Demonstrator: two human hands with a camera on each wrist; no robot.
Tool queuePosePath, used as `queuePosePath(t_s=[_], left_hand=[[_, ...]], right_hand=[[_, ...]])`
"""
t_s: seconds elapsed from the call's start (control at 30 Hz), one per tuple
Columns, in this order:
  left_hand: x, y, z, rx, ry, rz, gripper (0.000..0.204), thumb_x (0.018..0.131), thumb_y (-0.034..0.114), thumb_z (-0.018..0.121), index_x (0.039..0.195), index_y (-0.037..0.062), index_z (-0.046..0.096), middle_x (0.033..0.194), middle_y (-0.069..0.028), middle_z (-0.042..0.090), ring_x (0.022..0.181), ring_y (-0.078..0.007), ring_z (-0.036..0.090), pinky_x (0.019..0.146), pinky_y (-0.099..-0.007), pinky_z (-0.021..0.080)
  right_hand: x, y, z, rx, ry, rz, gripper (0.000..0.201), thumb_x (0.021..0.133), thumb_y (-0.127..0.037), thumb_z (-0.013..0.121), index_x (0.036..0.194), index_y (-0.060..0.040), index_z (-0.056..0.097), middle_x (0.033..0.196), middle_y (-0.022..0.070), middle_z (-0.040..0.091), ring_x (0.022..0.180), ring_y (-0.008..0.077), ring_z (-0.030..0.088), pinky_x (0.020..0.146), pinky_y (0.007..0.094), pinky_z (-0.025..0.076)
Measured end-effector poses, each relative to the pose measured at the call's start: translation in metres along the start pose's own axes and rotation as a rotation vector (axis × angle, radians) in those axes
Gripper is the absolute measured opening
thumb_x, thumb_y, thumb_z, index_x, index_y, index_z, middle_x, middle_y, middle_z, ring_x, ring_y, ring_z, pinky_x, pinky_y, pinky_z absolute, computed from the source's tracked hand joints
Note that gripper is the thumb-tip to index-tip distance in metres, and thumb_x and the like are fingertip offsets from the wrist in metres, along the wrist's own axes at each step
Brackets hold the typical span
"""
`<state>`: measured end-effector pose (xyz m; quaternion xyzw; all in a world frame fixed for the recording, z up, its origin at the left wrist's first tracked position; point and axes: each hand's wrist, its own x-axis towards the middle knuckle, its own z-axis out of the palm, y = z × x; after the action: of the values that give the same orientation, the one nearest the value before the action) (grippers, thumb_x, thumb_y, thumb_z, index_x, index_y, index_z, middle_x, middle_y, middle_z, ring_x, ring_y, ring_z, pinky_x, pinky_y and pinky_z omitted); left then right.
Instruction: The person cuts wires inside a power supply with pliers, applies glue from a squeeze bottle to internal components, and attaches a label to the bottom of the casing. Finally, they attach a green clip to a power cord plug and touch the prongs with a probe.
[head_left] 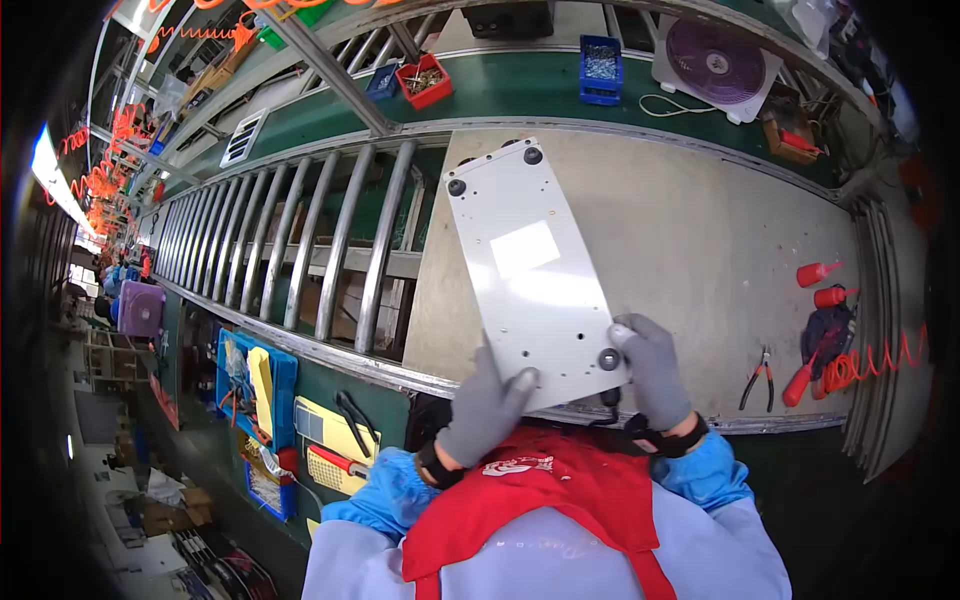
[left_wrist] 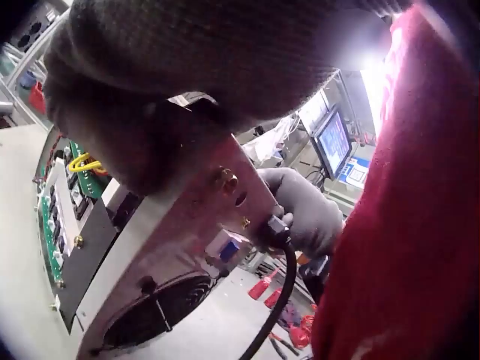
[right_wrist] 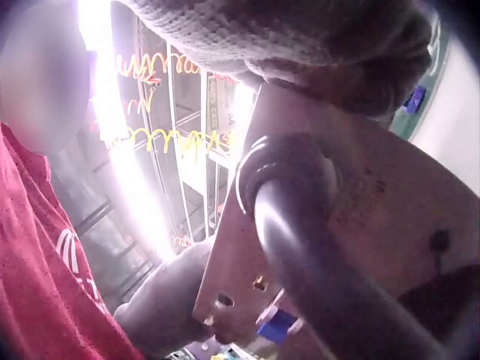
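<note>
A flat silver metal chassis (head_left: pixel 500 300) is held up with its underside toward the head camera; round black feet and a blank white label (head_left: pixel 526 249) show on it. My left hand (head_left: pixel 483 408), in a grey glove, grips its near left corner, thumb over the face. My right hand (head_left: pixel 652 365), gloved too, holds the near right corner beside a black foot. In the left wrist view, the end panel carries a fan grille (left_wrist: pixel 159 311), a blue socket (left_wrist: pixel 228 248) and a black cable (left_wrist: pixel 285 281). Green circuit boards (left_wrist: pixel 88 182) show inside. The cable's fitting (right_wrist: pixel 289 176) looms large in the right wrist view.
Beneath lies a pale bench board (head_left: pixel 700 260), with a roller conveyor (head_left: pixel 300 240) to its left. Pliers (head_left: pixel 760 380) and red bottles (head_left: pixel 818 273) lie at right. Bins of small parts (head_left: pixel 600 70) stand behind; a blue tool tray (head_left: pixel 285 385) sits at left.
</note>
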<state>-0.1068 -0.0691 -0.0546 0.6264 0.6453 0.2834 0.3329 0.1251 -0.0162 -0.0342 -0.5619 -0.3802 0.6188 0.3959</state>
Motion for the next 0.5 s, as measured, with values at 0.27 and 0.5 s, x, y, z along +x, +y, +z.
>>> queuePosePath(t_s=[0.27, 0.5], left_hand=[[-0.001, -0.063, 0.030, -0.268, -0.413, -0.253, 0.077, 0.100, 0.042, 0.059, 0.150, -0.0087, 0.029, 0.105, -0.0220, 0.067, 0.089, -0.0286, 0.068, 0.078, -0.0378, 0.053], [0.031, -0.036, 0.040, -0.587, -0.498, -0.462, 0.064, 0.103, 0.036, 0.057, 0.151, 0.0003, 0.036, 0.111, -0.0138, 0.066, 0.095, -0.0186, 0.067, 0.078, -0.0314, 0.055]], right_hand=[[-0.003, 0.005, 0.018, -0.656, -0.067, -0.208, 0.030, 0.093, -0.030, 0.057, 0.109, -0.0056, 0.064, 0.080, 0.0194, 0.068, 0.077, 0.0352, 0.069, 0.069, 0.0467, 0.052], [0.008, 0.077, 0.010, -0.858, -0.082, -0.277, 0.027, 0.094, -0.028, 0.058, 0.112, -0.0101, 0.067, 0.089, 0.0186, 0.070, 0.086, 0.0381, 0.069, 0.074, 0.0477, 0.053]])
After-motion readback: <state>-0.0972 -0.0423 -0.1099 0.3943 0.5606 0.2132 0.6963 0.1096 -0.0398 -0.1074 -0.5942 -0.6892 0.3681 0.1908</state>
